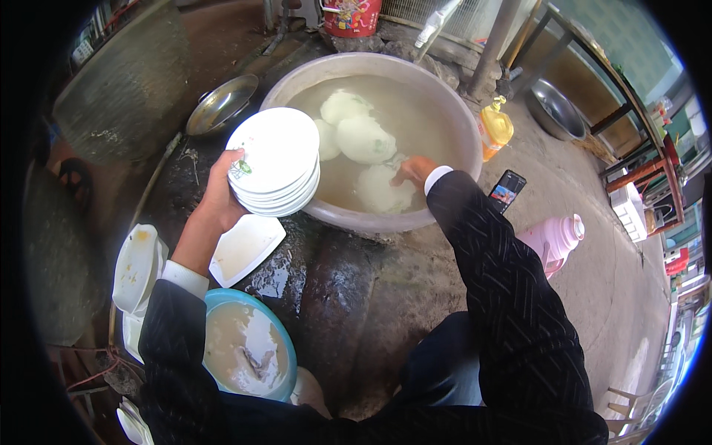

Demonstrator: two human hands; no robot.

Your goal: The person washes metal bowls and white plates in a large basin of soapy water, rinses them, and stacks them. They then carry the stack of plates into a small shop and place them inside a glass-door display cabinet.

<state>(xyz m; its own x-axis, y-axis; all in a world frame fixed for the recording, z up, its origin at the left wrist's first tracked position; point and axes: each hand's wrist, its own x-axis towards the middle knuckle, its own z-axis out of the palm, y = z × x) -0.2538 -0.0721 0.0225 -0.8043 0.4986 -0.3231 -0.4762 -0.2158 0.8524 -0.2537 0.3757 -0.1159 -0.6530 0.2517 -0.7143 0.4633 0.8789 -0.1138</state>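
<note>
My left hand [219,194] is closed around the edge of a stack of white plates [276,152], held tilted over the left rim of a large round basin [460,141]. The top plate carries a small green leaf pattern. Cloudy water fills the basin, and several white plates [365,139] lie in it. My right hand [415,170] reaches in at the right, its fingers closed at the edge of a submerged plate [384,190]. The murky water partly hides those fingertips.
A blue-green basin [291,363] of cloudy water stands near my left leg, beside white rectangular dishes [245,248]. A wok [224,104] lies at the far left. On the right are a yellow pump bottle [495,130], a phone [507,190] and a pink thermos [550,241].
</note>
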